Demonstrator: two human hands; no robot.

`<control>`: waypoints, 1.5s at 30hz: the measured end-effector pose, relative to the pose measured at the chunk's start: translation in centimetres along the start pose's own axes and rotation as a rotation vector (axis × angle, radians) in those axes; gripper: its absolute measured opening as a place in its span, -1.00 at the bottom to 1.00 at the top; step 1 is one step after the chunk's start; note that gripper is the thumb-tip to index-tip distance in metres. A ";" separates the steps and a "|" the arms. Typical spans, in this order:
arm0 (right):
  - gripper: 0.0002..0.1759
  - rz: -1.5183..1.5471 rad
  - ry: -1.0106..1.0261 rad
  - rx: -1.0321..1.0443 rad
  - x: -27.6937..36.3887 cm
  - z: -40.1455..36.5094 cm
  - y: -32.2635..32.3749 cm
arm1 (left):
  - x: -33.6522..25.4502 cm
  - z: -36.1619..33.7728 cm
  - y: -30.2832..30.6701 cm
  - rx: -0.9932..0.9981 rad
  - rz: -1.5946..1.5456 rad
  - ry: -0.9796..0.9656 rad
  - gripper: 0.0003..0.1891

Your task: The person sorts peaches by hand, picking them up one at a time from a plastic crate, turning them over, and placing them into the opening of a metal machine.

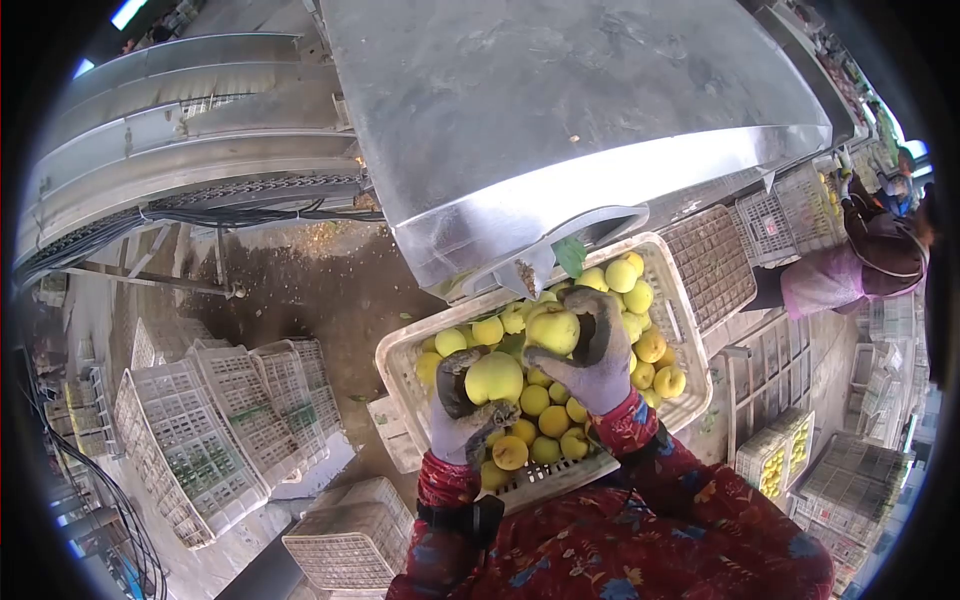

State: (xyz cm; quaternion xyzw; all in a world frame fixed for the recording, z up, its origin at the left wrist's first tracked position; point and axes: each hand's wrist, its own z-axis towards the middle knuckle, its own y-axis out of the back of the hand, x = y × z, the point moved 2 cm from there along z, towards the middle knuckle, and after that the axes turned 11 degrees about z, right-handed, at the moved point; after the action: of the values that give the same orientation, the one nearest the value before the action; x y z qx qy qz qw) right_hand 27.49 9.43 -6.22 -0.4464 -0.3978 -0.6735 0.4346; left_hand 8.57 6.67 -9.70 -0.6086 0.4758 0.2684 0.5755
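Note:
Both my hands wear light gloves with dark, dirty fingers, and they are raised over a white plastic crate (685,312) of yellow-green peaches. My left hand (456,412) is closed round a large yellow-green peach (494,379). A second peach (553,332) sits in my right hand (592,362), fingers curled round its far side and thumb beneath. Below and around the hands lie many loose peaches (553,421), some greener, some more orange. A green leaf (569,256) shows at the crate's far edge.
A wide metal table (600,90) stands beyond the crate. Empty crates are stacked at the left (190,440), with another crate (345,550) near my left side. A brown crate (708,265) adjoins at the right. A person (850,260) stands farther right, near crates of yellow fruit (775,465).

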 end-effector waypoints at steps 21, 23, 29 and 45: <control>-0.37 -0.472 0.204 0.178 -0.7 4.3 -1.2 | 0.7 2.9 -0.9 -0.147 0.099 0.048 -0.31; -0.41 -0.642 0.255 0.233 -3.9 6.8 -2.1 | 4.4 2.4 3.6 -0.156 0.733 0.143 -0.37; -0.52 -0.517 0.363 0.062 -1.4 5.2 0.2 | 14.0 1.6 3.1 0.315 2.202 0.309 -0.41; -0.34 0.031 -0.229 0.489 -2.4 -2.1 0.9 | 4.7 -0.4 4.1 0.003 0.518 0.025 -0.15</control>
State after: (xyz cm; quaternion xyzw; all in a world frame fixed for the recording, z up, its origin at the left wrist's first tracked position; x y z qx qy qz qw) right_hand 28.38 7.77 -8.98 -0.4076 -0.5883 -0.4958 0.4918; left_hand 6.74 5.52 -15.60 -0.4690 0.6231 0.3986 0.4826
